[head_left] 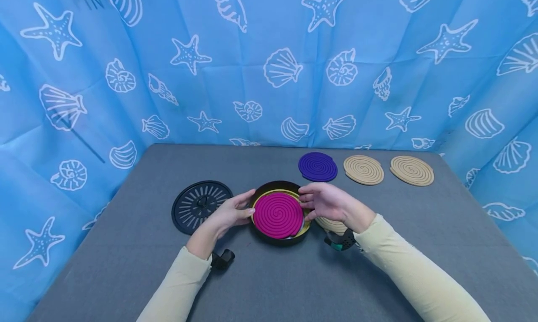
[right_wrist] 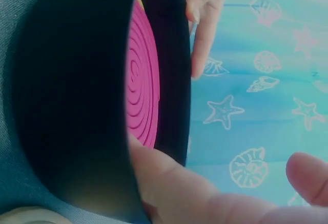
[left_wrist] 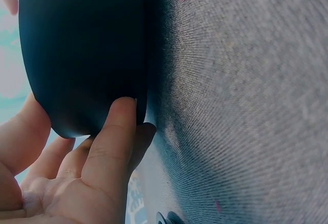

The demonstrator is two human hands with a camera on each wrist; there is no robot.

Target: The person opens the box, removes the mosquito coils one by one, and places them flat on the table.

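A pink mosquito coil lies flat inside a round black mosquito coil holder, with a yellow edge showing round it. At the holder's left side my left hand grips it, thumb at the rim; the left wrist view shows its fingers against the dark outer wall. On the opposite side is my right hand, its relaxed fingers over the rim. In the right wrist view one finger reaches inside beside the pink coil. A tan coil lies partly hidden below my right hand.
A black slotted lid with a central knob lies left of the holder, partly behind my left hand. Toward the back right sit a purple coil and two tan coils, one beside the other. A blue shell-patterned curtain surrounds the grey table.
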